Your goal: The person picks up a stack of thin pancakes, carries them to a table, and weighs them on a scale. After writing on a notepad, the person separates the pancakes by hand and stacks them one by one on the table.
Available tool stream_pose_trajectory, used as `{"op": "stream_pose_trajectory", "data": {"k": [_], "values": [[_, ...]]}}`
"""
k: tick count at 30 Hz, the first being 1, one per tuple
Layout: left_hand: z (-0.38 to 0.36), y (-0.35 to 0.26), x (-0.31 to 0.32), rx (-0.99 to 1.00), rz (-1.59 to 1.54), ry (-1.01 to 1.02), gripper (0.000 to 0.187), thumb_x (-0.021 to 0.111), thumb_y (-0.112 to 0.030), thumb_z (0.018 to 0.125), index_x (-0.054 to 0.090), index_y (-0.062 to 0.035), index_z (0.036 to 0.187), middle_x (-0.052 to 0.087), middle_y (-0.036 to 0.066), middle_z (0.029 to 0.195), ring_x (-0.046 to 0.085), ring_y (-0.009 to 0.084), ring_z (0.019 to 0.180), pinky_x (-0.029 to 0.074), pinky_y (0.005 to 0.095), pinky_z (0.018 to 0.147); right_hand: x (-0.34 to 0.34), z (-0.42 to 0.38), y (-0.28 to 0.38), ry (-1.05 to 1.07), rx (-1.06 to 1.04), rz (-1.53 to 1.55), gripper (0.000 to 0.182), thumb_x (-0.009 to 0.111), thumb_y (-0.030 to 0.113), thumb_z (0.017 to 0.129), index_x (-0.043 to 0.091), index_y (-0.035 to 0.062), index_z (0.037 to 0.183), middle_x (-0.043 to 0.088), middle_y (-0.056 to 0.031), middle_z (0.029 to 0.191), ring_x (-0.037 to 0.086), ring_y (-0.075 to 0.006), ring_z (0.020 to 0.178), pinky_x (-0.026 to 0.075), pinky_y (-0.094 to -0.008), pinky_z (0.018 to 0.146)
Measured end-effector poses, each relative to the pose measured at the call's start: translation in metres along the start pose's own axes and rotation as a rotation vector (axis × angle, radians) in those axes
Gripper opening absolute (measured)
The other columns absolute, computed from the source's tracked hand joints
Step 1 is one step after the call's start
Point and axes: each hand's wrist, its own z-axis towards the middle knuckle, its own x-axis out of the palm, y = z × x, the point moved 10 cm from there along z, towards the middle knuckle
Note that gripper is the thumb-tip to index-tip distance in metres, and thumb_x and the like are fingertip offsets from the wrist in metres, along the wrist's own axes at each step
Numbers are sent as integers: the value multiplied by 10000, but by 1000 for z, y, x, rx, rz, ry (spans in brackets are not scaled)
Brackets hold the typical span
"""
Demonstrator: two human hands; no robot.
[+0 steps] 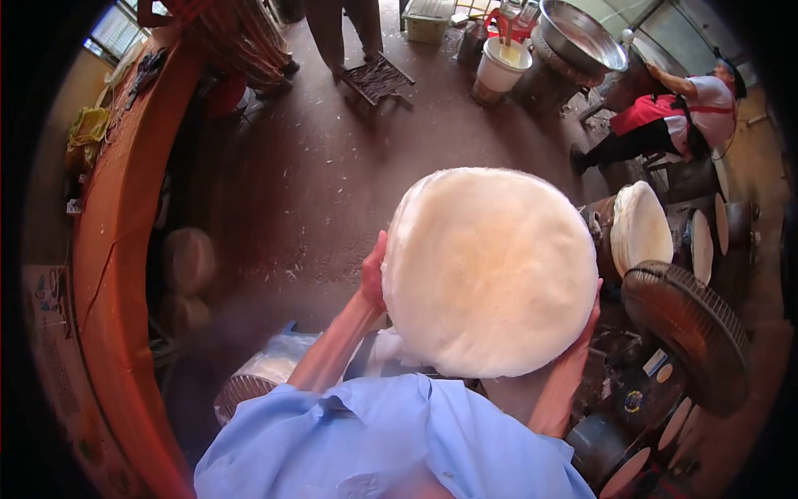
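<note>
A thick stack of thin round pale wrappers (490, 270), like spring roll skins, is held up in front of my chest. My left hand (375, 270) grips its left edge, fingers partly hidden behind the stack. At the right edge, my right hand (594, 309) is closed around the side, mostly hidden by the stack. Both forearms reach out from a light blue shirt (399, 441). Another pile of round wrappers (642, 229) stands to the right, apart from my hands.
A fan (686, 333) stands close on my right. An orange-covered table (125, 224) runs along the left. Ahead are a low stool (376, 79), a white bucket (504, 65) and a large metal basin (582, 37). A person in a red apron (648, 114) works at the right; others stand ahead.
</note>
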Motion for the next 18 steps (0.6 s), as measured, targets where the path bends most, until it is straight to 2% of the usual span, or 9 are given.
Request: {"op": "stream_pose_trajectory", "data": {"k": [6, 9, 12, 13, 18], "values": [[117, -85, -6, 46, -16, -2, 663, 361, -556, 938, 407, -62, 1378, 504, 145, 1331, 514, 280, 1193, 423, 419, 1004, 70, 129, 43, 37, -75, -51, 662, 334, 568, 951, 419, 57, 1363, 498, -124, 1322, 538, -264, 1130, 461, -410, 937], [176, -136, -10, 112, 2, -101, 658, 361, -553, 939, 411, -63, 1374, 505, 141, 1330, 517, 275, 1187, 429, 413, 997, 100, 211, 68, 82, -95, -169, 654, 338, 564, 954, 447, 49, 1342, 526, -120, 1286, 564, -238, 1087, 477, -371, 909], [230, -190, 1, 201, 58, -162, 658, 361, -555, 938, 411, -63, 1373, 504, 138, 1331, 516, 269, 1186, 435, 407, 989, 132, 289, 86, 91, -28, -103, 654, 347, 566, 951, 469, 42, 1323, 549, -122, 1254, 576, -218, 1061, 482, -338, 893], [239, -198, 1, 185, 31, -159, 660, 360, -555, 938, 410, -62, 1374, 503, 138, 1332, 516, 268, 1186, 435, 406, 988, 166, 295, 99, 94, 4, -167, 655, 351, 564, 950, 477, 35, 1316, 553, -127, 1253, 576, -217, 1065, 480, -332, 895], [331, -281, 20, 241, -18, -123, 659, 356, -555, 941, 410, -61, 1374, 503, 135, 1333, 516, 266, 1185, 437, 403, 985, 251, 400, 143, 159, -10, -153, 660, 348, 561, 951, 457, 32, 1331, 545, -127, 1269, 561, -236, 1101, 477, -361, 907]]}}
